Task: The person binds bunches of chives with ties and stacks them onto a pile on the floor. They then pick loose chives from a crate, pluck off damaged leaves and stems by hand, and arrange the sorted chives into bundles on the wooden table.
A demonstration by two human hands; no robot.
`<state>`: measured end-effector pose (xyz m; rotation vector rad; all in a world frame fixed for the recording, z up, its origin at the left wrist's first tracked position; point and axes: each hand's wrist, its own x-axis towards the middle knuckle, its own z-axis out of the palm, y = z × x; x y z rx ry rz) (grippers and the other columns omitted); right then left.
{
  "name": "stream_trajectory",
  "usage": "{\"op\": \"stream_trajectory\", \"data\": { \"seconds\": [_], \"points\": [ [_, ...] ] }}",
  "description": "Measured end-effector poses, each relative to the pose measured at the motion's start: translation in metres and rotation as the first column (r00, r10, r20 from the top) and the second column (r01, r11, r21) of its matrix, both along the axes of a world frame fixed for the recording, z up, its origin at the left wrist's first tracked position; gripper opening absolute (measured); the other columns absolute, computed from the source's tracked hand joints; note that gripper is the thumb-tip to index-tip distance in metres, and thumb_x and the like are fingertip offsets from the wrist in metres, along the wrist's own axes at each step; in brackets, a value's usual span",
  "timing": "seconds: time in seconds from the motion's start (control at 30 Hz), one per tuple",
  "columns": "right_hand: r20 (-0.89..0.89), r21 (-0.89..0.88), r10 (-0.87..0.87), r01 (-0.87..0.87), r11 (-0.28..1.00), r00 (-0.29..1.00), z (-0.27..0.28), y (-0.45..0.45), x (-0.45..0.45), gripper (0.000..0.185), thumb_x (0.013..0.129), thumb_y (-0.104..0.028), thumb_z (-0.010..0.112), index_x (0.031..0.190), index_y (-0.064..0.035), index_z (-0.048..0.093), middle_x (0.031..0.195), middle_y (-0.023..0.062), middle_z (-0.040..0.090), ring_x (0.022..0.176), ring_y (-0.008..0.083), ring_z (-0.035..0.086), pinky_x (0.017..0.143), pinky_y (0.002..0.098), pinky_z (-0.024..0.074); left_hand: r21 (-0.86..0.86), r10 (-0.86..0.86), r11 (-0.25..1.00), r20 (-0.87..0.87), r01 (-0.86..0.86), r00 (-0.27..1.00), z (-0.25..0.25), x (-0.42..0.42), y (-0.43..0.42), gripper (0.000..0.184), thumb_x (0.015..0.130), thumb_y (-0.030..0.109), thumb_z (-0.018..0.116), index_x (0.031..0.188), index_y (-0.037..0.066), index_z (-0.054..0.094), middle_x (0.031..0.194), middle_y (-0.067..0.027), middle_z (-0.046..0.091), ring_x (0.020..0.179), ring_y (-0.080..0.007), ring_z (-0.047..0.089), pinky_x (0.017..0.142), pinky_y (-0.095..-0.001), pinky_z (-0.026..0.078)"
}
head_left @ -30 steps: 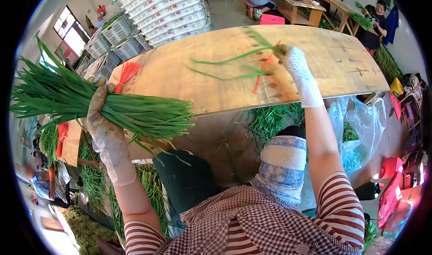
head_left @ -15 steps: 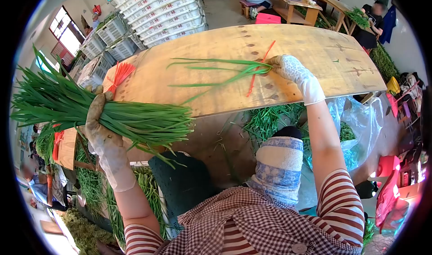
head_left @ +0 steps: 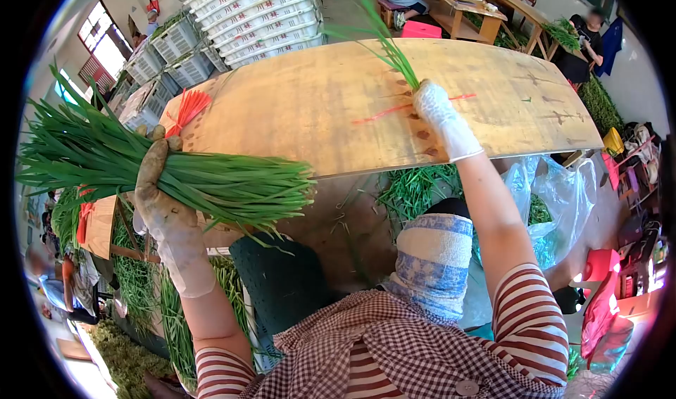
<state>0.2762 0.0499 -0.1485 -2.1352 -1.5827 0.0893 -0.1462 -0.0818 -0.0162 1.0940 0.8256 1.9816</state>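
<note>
With both grips clamped, the left hand [head_left: 156,181] held a garlic chive bundle [head_left: 229,179], the right hand [head_left: 434,108] several chive blades [head_left: 401,60].

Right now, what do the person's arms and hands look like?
The left hand wears a glove, brownish at the far end with a pale cuff. The right hand wears a whiter one. The short sleeves have reddish-brown and white stripes.

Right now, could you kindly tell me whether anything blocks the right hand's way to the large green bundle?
Nothing visible blocks the right hand from the bundle; a red strip shows beside that hand.
</note>
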Motion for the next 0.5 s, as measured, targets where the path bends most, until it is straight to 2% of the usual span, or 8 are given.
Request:
{"op": "stream_trajectory", "data": {
  "seconds": [0.1,0.13,0.23,0.27,0.37,0.4,0.47,0.5],
  "points": [
    [-0.059,0.04,-0.097,0.1,0.994,0.994,-0.014,0.002,0.012,0.021,0.086,-0.018,0.055,0.095,0.0002,0.063,0.09,0.0237,0.067,0.09,0.0385,0.066,0.078,0.0461,0.0521,0.076,0.041,0.996,-0.063,-0.037,0.997,-0.004,0.004,-0.005,0.027,0.086,0.003,0.06,0.11,-0.008,0.061,0.109,-0.0131,0.063,0.089,-0.0194,0.065,0.082,-0.0277,0.054],
    [-0.115,0.076,-0.064,0.073,0.994,0.991,-0.017,0.004,0.023,0.022,0.088,-0.018,0.054,0.098,-0.0005,0.063,0.088,0.0244,0.067,0.089,0.0397,0.065,0.078,0.0463,0.052,0.082,0.031,0.996,-0.065,-0.025,0.997,-0.005,0.004,-0.008,0.027,0.087,0.004,0.06,0.111,-0.008,0.061,0.109,-0.0133,0.063,0.09,-0.0192,0.065,0.082,-0.0277,0.054],
    [-0.26,-0.002,-0.102,0.105,0.994,0.96,0.008,-0.005,0.035,0.023,0.089,-0.02,0.053,0.098,-0.0009,0.062,0.086,0.0251,0.067,0.089,0.0406,0.065,0.078,0.0466,0.0515,0.086,-0.011,0.996,-0.039,0.014,0.999,0.002,0.004,-0.013,0.027,0.086,0.002,0.06,0.112,-0.006,0.06,0.106,-0.0125,0.064,0.089,-0.0189,0.065,0.082,-0.0275,0.054],
    [-0.274,0.111,-0.067,0.101,0.989,0.96,0.014,-0.021,0.037,0.024,0.09,-0.022,0.054,0.097,-0.0006,0.062,0.084,0.0252,0.066,0.088,0.0406,0.065,0.078,0.0472,0.0514,0.073,-0.023,0.997,-0.007,0.023,1.0,0.004,0.003,-0.013,0.029,0.084,0.0,0.061,0.113,-0.004,0.058,0.103,-0.0115,0.064,0.087,-0.0191,0.064,0.08,-0.0275,0.054],
    [-0.078,0.098,-0.128,0.135,0.986,0.989,0.042,-0.082,0.014,0.025,0.089,-0.024,0.056,0.098,-0.0012,0.063,0.081,0.0234,0.067,0.085,0.0403,0.065,0.076,0.0474,0.0517,0.068,-0.016,0.998,0.066,0.012,0.998,0.01,0.006,-0.013,0.03,0.084,-0.001,0.063,0.113,-0.003,0.058,0.101,-0.0105,0.063,0.086,-0.0194,0.064,0.081,-0.0275,0.055],
    [0.011,0.015,-0.116,0.115,0.993,0.993,0.036,-0.089,0.012,0.025,0.088,-0.023,0.057,0.1,-0.0008,0.063,0.085,0.0239,0.067,0.087,0.0401,0.065,0.076,0.0472,0.0519,0.069,-0.006,0.998,0.084,0.0,0.996,0.012,0.01,-0.014,0.029,0.085,0.0,0.062,0.113,-0.003,0.059,0.101,-0.0104,0.063,0.086,-0.0194,0.064,0.082,-0.0275,0.055],
    [0.176,-0.156,-0.056,0.084,0.984,0.983,0.021,-0.102,0.003,0.027,0.087,-0.021,0.06,0.103,-0.0001,0.062,0.092,0.0248,0.066,0.09,0.0398,0.064,0.076,0.0467,0.0522,0.054,0.009,0.999,-0.008,-0.009,1.0,0.019,0.016,-0.013,0.029,0.086,0.002,0.062,0.114,-0.005,0.06,0.102,-0.0106,0.064,0.087,-0.019,0.064,0.082,-0.0276,0.055],
    [0.19,-0.008,-0.037,0.04,0.999,0.981,0.021,-0.115,-0.011,0.031,0.085,-0.021,0.062,0.108,0.0006,0.06,0.099,0.0253,0.064,0.094,0.0394,0.063,0.078,0.0455,0.0519,0.049,0.031,0.998,-0.062,-0.028,0.998,0.023,0.016,-0.013,0.029,0.087,0.002,0.062,0.114,-0.005,0.061,0.103,-0.0107,0.064,0.087,-0.0188,0.064,0.083,-0.0277,0.054]
  ]
}}
